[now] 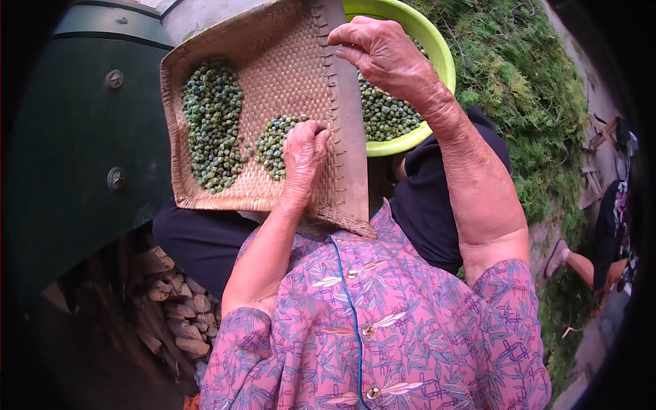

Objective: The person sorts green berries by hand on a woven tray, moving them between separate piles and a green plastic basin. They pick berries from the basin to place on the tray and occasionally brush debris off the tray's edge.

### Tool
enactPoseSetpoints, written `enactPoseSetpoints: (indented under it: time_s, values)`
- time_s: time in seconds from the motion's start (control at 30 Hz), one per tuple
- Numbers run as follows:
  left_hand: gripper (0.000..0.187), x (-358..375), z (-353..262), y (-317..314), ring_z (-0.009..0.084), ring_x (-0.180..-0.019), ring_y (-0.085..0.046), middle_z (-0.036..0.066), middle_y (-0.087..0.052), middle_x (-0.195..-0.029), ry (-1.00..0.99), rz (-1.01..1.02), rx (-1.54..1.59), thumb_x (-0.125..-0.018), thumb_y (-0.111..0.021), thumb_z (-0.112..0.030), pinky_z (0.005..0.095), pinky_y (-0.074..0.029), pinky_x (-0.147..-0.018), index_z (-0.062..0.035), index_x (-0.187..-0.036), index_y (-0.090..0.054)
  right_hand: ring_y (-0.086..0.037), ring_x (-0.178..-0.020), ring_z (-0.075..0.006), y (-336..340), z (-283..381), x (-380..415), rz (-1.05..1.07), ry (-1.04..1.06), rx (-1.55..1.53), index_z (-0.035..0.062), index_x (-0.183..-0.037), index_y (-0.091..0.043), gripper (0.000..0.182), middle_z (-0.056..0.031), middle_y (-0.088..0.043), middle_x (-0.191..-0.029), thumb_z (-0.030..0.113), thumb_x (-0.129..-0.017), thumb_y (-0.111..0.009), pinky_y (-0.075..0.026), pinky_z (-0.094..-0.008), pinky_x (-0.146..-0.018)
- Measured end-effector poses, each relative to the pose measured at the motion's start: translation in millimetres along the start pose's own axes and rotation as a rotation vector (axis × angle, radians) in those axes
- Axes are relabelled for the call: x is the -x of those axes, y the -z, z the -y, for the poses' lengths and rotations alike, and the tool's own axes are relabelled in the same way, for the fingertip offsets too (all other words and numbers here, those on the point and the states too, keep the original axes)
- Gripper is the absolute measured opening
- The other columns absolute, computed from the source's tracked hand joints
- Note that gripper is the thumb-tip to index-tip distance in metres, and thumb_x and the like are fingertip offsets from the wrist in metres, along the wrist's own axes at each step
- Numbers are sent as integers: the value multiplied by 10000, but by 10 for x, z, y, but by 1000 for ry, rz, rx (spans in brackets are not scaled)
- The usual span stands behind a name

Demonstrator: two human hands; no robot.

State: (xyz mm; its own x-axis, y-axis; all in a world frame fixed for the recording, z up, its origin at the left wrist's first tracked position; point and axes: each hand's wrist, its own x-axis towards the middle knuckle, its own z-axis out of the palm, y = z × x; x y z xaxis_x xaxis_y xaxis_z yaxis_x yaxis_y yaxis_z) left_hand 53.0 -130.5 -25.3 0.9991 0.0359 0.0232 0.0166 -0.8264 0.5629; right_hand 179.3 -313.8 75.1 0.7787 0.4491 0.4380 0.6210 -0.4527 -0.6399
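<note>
A woven winnowing basket [280, 55] rests tilted across my lap, with a flat wooden strip [350, 116] stitched along its right edge. In it lie a long heap of small round green berries [213, 126] and a smaller heap [273, 140] nearer the strip. My left hand [305, 152] is at the smaller heap, its fingers curled down; what they hold is hidden. Raised over the yellow-green basin [437, 51], my right hand [383, 55] has thumb and fingertips drawn together. Anything in that pinch is too small to make out. More green berries [386, 113] lie in the basin.
A dark green metal-looking panel with round studs [116, 179] stands at my left. Split firewood [181, 307] is stacked below it. Cut evergreen branches [506, 89] spread on my right. Another person's leg [581, 266] shows at the far right.
</note>
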Motion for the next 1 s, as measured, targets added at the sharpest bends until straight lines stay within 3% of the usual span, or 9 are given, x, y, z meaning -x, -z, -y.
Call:
enactPoseSetpoints:
  time_s: [0.1,0.13,0.2,0.3,0.37,0.57,0.63,0.83,1.0]
  values:
    - [176,-167,-321,-119,153,-814,-611,92,-662,-872,206,176,422,-849,-641,-134,294,-481,-753,-7,-972,-640,-622,-845,-331,13,-9,-7,13,-11,4,55,-960,-674,183,-148,-637,-862,154,-810,-641,-495,-400,-763]
    - [185,-216,-436,-176,137,-831,-599,82,-659,-882,160,169,520,-855,-637,-129,292,-479,-773,0,-988,-639,-629,-756,-271,1,-33,3,-9,46,44,19,-963,-656,160,-125,-633,-836,118,-839,-633,-498,-343,-694]
    - [215,-288,-650,-262,120,-894,-586,72,-656,-925,155,210,833,-867,-627,-119,285,-471,-833,15,-1035,-634,-629,-757,-274,9,-48,10,-5,56,52,19,-964,-656,161,-125,-632,-837,118,-839,-632,-498,-343,-695]
    - [227,-305,-772,-204,117,-933,-581,79,-656,-957,66,278,838,-873,-623,-125,277,-462,-852,18,-1049,-630,-628,-787,-298,7,-34,3,-2,42,32,40,-960,-665,169,-136,-634,-848,141,-827,-634,-497,-373,-723]
    - [222,-280,-579,-171,139,-923,-606,90,-663,-965,25,255,696,-868,-622,-116,284,-477,-835,14,-1048,-631,-628,-817,-320,14,-35,-3,0,11,9,60,-953,-676,177,-147,-636,-858,163,-815,-637,-496,-402,-750]
    - [152,-54,162,99,254,-840,-651,131,-658,-898,-29,19,94,-805,-633,-69,325,-506,-757,-21,-945,-662,-627,-755,-281,-2,-57,-7,-9,57,64,18,-971,-653,168,-127,-626,-837,122,-840,-632,-498,-341,-696]
    - [152,36,159,129,286,-856,-627,121,-638,-883,-23,28,73,-795,-640,-90,357,-496,-766,-32,-934,-660,-628,-757,-279,-15,-47,-9,-4,65,31,20,-972,-654,167,-128,-627,-836,120,-840,-633,-497,-340,-697]
    - [166,107,-34,-57,267,-836,-552,74,-569,-815,-363,90,-240,-732,-690,-167,389,-444,-741,-98,-878,-652,-628,-757,-277,-26,-41,-5,8,37,33,22,-975,-655,165,-128,-628,-841,113,-840,-632,-497,-342,-699]
    - [151,76,33,-103,278,-844,-559,76,-596,-855,-346,31,-188,-732,-671,-128,395,-448,-745,-85,-869,-624,-621,-793,-310,-8,3,8,1,25,22,32,-953,-661,162,-148,-628,-842,126,-824,-636,-494,-377,-726]
